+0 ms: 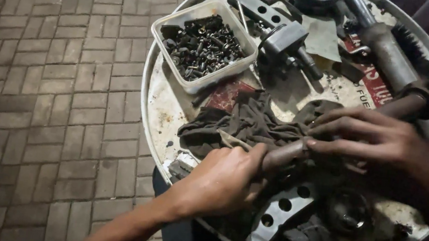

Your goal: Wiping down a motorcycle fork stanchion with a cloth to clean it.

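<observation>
While both hands work mid-drum, free room is scarce.
Left hand (220,181) has its fingers curled around a greasy brown rod (286,154) lying over a dark rag (247,122); right hand (381,138) rests spread fingertips on it; drum top's rim (148,82) runs just left, bolt tray (204,46) behind.

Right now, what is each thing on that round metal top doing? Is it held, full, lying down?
Left hand: closed around the dirty metal rod.
Right hand: fingers spread, pressing on the rod and rag.
Dark rag: crumpled, lying under the rod.
Plastic tub: open, full of bolts.
Plate with holes: lying flat.
Drum top: stained, cluttered.
</observation>
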